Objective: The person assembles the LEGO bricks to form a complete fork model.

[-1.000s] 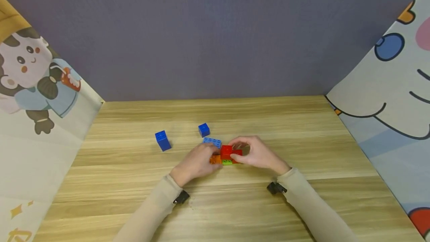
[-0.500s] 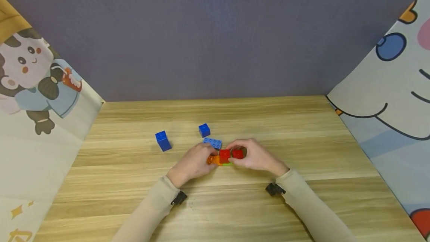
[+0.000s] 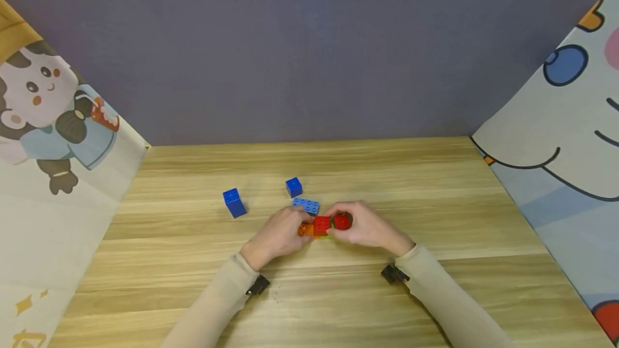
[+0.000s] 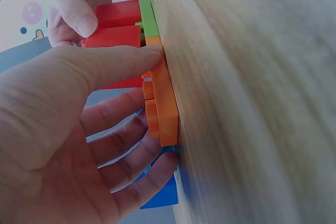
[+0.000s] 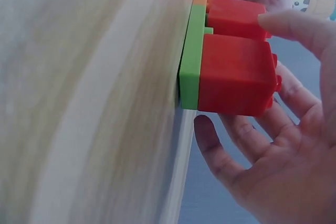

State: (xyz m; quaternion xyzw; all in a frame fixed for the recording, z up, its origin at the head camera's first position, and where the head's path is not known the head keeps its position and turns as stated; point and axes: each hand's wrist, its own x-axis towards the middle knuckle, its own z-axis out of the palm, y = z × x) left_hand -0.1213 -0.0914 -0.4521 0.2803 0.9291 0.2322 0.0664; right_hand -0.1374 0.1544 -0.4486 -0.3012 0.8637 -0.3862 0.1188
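My left hand [image 3: 282, 230] holds an orange building-block plate [image 4: 167, 106], thumb on its near side and fingers on the far side. That plate lies end to end with a green plate [image 5: 191, 72], low over the tabletop. A red block [image 3: 321, 224] sits over the place where the two plates meet. My right hand [image 3: 367, 227] pinches this red block, with the thumb on its near face and the fingers partly hidden behind. A second red block [image 5: 236, 74] stands on the green plate's right end, inside the curve of my right hand, a narrow gap from the first.
A light blue studded plate [image 3: 306, 205] lies just behind my hands. Beyond it stands a small dark blue block [image 3: 293, 187]. Farther left is a taller dark blue block [image 3: 234, 202]. A grey panel [image 3: 309, 58] rises behind the wooden table [image 3: 309, 305].
The pinched red block has moved down and slightly left, onto the joint between the orange and green plates. The plates have slid slightly left with my left hand.
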